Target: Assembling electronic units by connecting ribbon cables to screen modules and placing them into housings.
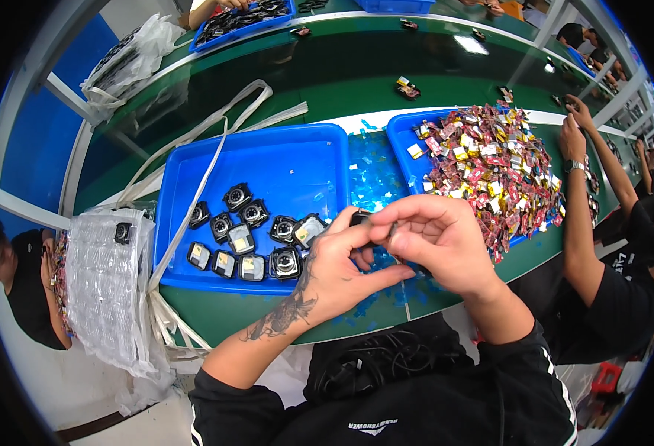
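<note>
Both my hands meet in front of me, over the gap between two blue trays. My left hand (338,264) grips a small black case (359,217), mostly hidden by the fingers. My right hand (446,241) is pinched close against it, with a small dark piece at the fingertips too covered to name. In the left blue tray (282,141) lie several black watch-like cases (236,196), some showing round faces and others pale square backs. The right blue tray (399,134) is heaped with small red circuit boards (483,171) bearing silvery and yellow pieces.
Scraps of blue film (371,175) litter the green table between the trays. White straps (226,141) run along the left tray. A plastic-wrapped stack (111,275) stands at the left. A co-worker's arm (583,201) reaches in at the right. Loose boards (407,91) lie on the green belt beyond.
</note>
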A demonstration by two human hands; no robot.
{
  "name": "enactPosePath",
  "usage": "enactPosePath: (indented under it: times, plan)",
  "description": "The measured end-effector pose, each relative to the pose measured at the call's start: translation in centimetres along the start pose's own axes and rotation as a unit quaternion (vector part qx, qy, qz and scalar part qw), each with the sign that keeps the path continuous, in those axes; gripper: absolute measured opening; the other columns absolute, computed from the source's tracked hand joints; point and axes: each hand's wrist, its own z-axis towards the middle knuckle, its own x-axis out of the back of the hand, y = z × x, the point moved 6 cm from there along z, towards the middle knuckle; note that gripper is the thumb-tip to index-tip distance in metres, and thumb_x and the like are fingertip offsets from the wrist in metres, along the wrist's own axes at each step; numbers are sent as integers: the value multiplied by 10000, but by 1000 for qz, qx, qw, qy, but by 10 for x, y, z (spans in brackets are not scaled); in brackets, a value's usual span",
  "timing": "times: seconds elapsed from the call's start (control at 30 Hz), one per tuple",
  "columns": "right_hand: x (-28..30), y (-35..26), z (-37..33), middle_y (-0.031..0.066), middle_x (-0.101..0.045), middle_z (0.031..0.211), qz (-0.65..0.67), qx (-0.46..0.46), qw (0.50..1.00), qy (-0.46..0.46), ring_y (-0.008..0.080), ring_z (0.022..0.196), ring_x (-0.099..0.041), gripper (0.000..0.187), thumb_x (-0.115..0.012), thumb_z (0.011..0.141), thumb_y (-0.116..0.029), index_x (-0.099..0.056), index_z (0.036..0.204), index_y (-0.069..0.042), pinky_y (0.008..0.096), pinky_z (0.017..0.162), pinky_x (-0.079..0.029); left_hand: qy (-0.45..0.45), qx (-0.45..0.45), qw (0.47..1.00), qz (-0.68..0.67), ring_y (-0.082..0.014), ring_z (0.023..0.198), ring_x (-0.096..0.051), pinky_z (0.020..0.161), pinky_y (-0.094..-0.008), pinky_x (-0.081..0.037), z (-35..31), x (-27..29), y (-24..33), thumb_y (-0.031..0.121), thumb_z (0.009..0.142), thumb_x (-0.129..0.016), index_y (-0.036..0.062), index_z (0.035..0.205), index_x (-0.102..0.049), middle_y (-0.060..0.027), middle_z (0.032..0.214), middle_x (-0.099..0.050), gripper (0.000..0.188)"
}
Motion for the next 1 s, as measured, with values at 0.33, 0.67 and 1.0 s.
enactPosePath:
  times: [0.33, 0.67, 1.0]
  plan:
    - [14, -7, -5, 61, -649, 891, -122, 58, 991, 26, 56, 731, -618, 159, -655, 873, 3, -652, 1029, 34, 184, 630, -495, 19, -59, 997, 49, -96, 700, -578, 608, -219, -486, -1, 7, 13, 54, 776, -744, 41, 954, -719, -75, 952, -582, 180]
    - [15, -9, -7, -5, -594, 793, -218, 48, 974, 50, 18, 636, -530, 90, -702, 830, -13, -620, 867, -18, 188, 534, -402, 59, -70, 995, 25, -55, 583, -470, 494, -212, -393, -2, 12, 2, 70, 777, -753, 61, 913, -727, -38, 865, -550, 139]
    - [-7, -26, -13, 110, -577, 801, -463, 239, 849, 87, 257, 660, -605, 144, -683, 744, 71, -605, 836, -7, 335, 568, -486, 67, 23, 991, -112, -27, 570, -434, 495, -189, -356, -3, 8, -16, 45, 798, -730, -5, 914, -710, -42, 894, -544, 128]
